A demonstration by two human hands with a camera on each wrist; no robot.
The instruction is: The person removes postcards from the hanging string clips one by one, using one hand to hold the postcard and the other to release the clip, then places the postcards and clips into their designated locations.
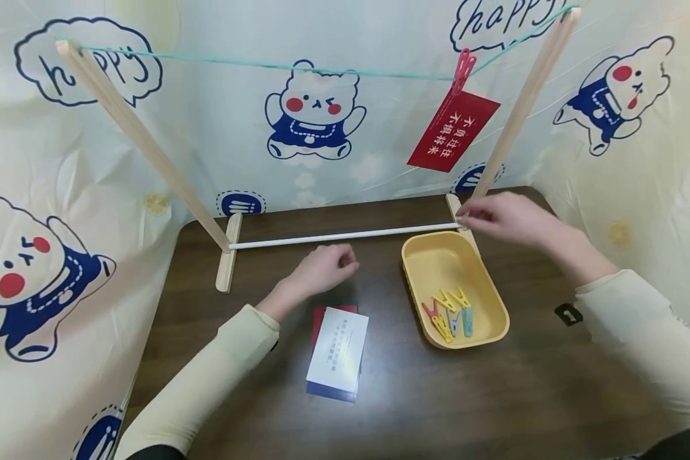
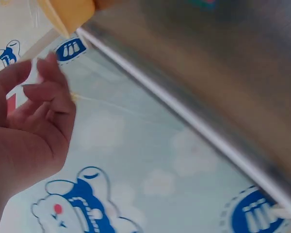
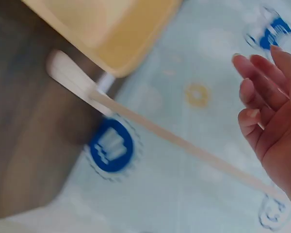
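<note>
My left hand (image 1: 324, 267) hovers above the table behind a small stack of cards (image 1: 336, 348), its fingers loosely bent around nothing. The left wrist view shows the same hand (image 2: 36, 116) with a gap between thumb and fingers. Over the back right of the yellow tray (image 1: 497, 306) is my right hand (image 1: 508, 217), near the foot of the right wooden post; the right wrist view shows its relaxed, empty fingers (image 3: 269, 87). A red card (image 1: 454, 131) with white characters hangs tilted from the green string (image 1: 253, 64), held by a pink clothespin (image 1: 463, 70).
Several small coloured clothespins (image 1: 448, 313) lie in the tray. A left wooden post (image 1: 144, 140) and a right one (image 1: 526, 102) carry the string; a white rod (image 1: 345, 236) joins their feet. A patterned sheet (image 1: 207, 128) surrounds the table (image 1: 425, 402).
</note>
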